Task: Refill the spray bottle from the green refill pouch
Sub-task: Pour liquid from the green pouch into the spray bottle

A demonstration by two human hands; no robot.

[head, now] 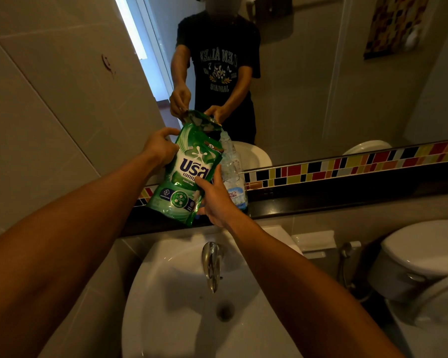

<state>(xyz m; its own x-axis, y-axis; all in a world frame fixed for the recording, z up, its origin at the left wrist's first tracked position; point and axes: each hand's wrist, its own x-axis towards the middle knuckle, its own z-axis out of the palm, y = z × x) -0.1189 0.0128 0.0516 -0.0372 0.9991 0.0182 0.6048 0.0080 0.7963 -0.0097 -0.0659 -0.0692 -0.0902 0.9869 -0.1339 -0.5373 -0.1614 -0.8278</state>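
The green refill pouch (pixel 185 174) is tilted to the right above the dark ledge, its top corner resting over the mouth of a clear plastic bottle (pixel 233 166). That bottle stands upright on the ledge against the mirror, with a blue and white label low on it. My left hand (pixel 161 146) grips the pouch's upper left edge. My right hand (pixel 215 200) holds the pouch's lower right side, in front of the bottle. No spray head is visible on the bottle.
A dark ledge (pixel 321 200) runs under the mirror (pixel 308 86), backed by a coloured tile strip (pixel 347 164). Below is a white sink (pixel 181 306) with a chrome tap (pixel 212 264). A toilet (pixel 419 257) stands at the right, a tiled wall (pixel 49 112) at the left.
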